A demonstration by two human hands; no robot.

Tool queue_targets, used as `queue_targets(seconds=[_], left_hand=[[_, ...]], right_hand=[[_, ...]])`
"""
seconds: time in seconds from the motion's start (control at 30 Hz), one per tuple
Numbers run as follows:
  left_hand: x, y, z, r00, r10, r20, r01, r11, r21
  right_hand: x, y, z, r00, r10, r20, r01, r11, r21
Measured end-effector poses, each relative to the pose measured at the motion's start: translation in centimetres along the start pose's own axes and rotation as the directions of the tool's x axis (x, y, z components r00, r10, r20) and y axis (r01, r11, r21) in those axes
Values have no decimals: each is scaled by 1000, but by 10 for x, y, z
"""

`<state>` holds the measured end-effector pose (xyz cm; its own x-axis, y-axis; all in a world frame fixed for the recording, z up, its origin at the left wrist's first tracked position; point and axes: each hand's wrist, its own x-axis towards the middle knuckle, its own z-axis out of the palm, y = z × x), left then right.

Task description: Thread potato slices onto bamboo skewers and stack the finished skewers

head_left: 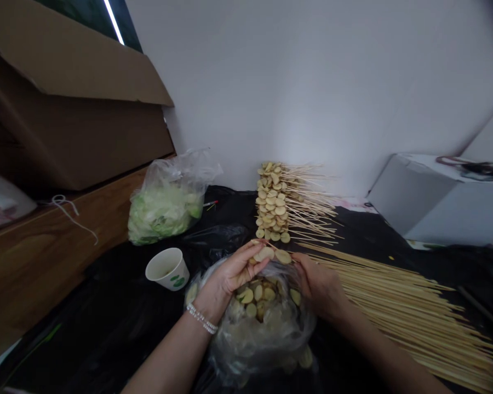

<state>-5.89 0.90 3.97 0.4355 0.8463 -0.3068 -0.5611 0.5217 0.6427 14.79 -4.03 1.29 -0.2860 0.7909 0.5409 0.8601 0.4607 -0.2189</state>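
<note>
My left hand (240,267), with a beaded bracelet at its wrist, pinches pale potato slices (264,254) above an open clear plastic bag (250,345). Another slice (283,256) sits between the two hands, in line with the first ones. My right hand (318,284) is closed around a thin wooden skewer, most of which its fingers hide. More loose potato slices (258,293) fill the bag below. Just beyond the hands lies a stack of skewered potato slices (271,205), the bare stick ends pointing right.
A large spread of bare bamboo skewers (406,312) lies at the right on black plastic sheeting (119,312). Left of the bag stands a white paper cup (168,268). Behind it is a bag of green leaves (164,210). A cardboard box (86,131) and a white box (447,202) flank the wall.
</note>
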Motion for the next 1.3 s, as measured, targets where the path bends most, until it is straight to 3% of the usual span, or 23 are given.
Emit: queue_targets(seconds=[0.37,0.53,0.7,0.87,1.0,1.1,1.3], left_hand=[[5,-1,-4,993,40,111,-46,997,54],[3,-2,0,995,52,89,-61,992,107],[-3,-5,4,989,52,140,-90,954,286],[-7,-10,9,982,69,175,-145,870,471],[-8,-12,12,984,49,170,-129,855,502],[-7,-13,10,980,52,192,-138,872,469],[-4,-8,6,987,57,151,-95,961,259]], right_hand=[[2,2,-8,999,-22,-38,21,1000,-22],[3,-4,-11,998,25,-64,-11,979,204],[5,-15,-15,993,119,17,-115,908,404],[6,-21,-22,985,146,91,-171,890,423],[7,-22,-23,969,161,187,-227,880,417],[9,-21,-22,951,182,250,-286,826,485],[14,-21,-28,898,288,333,-440,613,656]])
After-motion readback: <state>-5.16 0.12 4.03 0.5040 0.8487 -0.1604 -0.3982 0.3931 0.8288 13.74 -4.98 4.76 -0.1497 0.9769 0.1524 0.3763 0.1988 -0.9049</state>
